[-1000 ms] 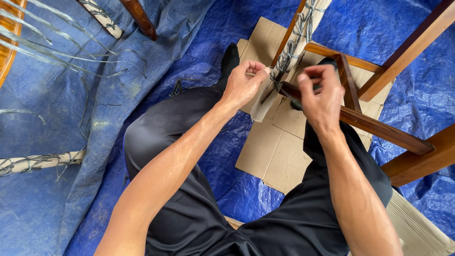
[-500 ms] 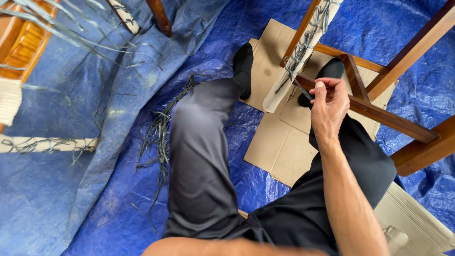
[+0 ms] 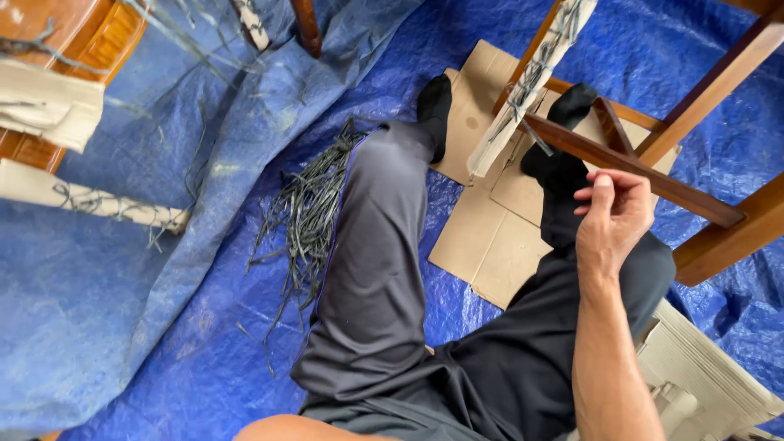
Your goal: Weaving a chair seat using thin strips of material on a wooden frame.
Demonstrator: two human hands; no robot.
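Just below a dark wooden chair rail [image 3: 629,167], the right hand [image 3: 614,219] is raised with its fingers curled loosely inward and the thumb upright; whether anything thin is pinched between them cannot be told. Up and to the left of that hand, a chair leg wrapped in pale paper and bound with dark cord [image 3: 531,90] slants down to the rail, its lower end hanging over flattened cardboard [image 3: 482,237]. Both black-socked feet rest on that cardboard, one just beyond the hand, the other [image 3: 434,110] farther left. Well to the left of the hand, past the grey trouser leg, a pile of dark cut strips [image 3: 306,216] lies on the blue tarpaulin [image 3: 147,327]. Only a bare forearm shows at the bottom edge; the left hand itself is out of view.
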